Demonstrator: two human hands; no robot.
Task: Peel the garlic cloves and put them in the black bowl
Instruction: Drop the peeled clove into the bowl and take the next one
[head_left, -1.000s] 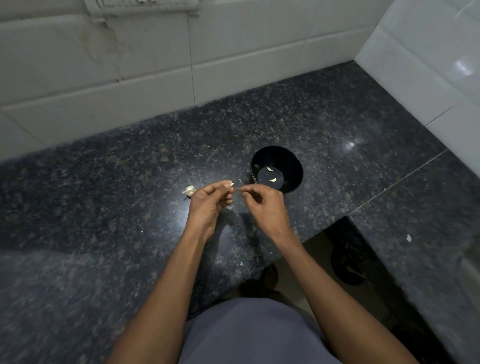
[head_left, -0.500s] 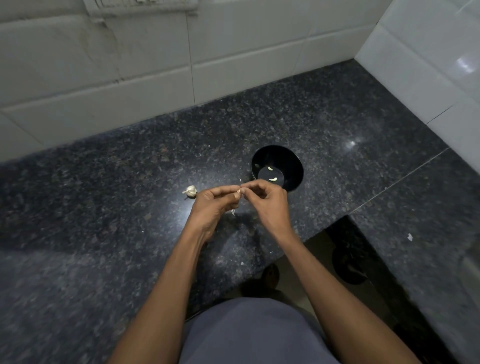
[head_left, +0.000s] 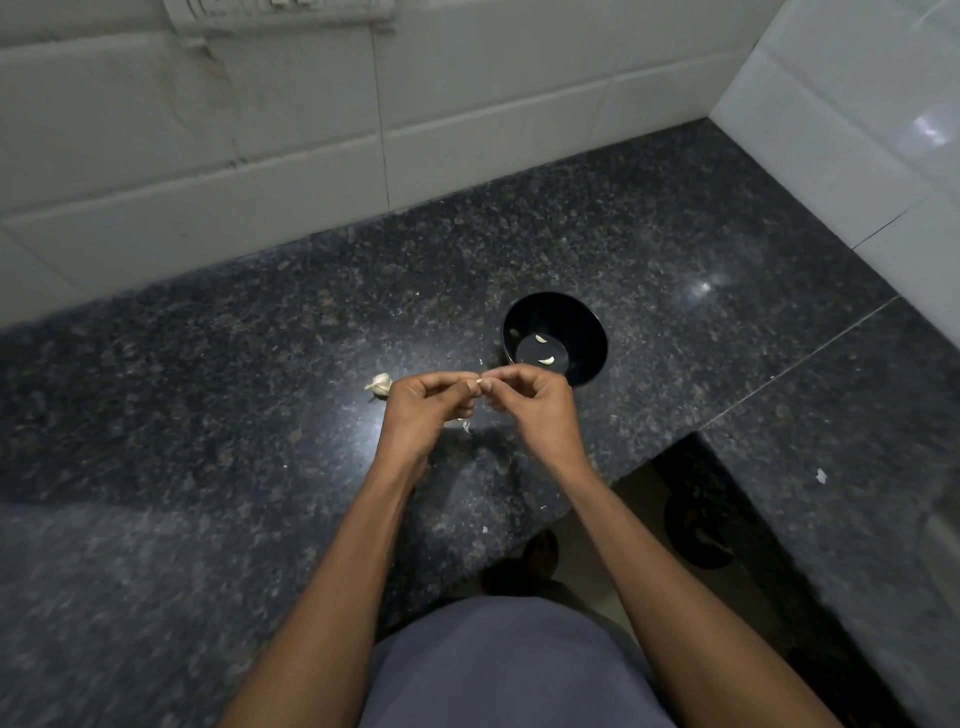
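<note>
Garlic clove (head_left: 483, 385) sits pinched between our fingertips, left hand (head_left: 426, 410) and right hand (head_left: 535, 405) meeting just in front of the black bowl (head_left: 555, 338) on the granite counter (head_left: 208, 415). We count 2 peeled cloves (head_left: 545, 360) in the bowl. We judge peeling is underway; the remaining garlic bulb (head_left: 380, 385) waits left of our hands, so much is left.

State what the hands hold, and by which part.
Both hands, left and right, pinch a small garlic clove between their fingertips, one at each end; it is mostly hidden.
</note>
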